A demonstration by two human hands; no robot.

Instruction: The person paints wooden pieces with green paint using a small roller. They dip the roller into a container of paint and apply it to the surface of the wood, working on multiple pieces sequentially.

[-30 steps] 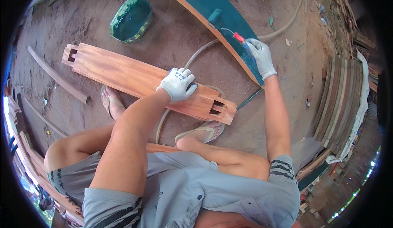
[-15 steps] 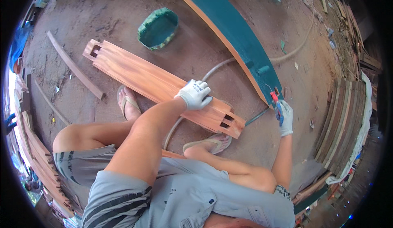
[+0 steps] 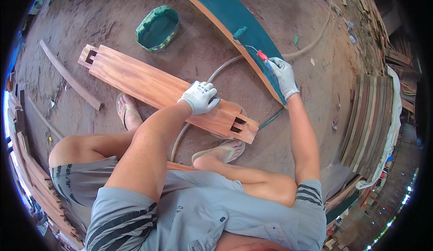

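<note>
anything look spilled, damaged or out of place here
Nothing looks clearly spilled or broken. The only mildly odd bits are a small green scrap and a pale scrap, lying loose on the dirt to the right of the green-painted board, like stray litter.

Head-worn, left of a fisheye pair; aimed steeply down from close above grey shirt (image 3: 194, 217), over left hand (image 3: 199, 98), right hand (image 3: 283, 76) and ground (image 3: 198, 48).
</note>
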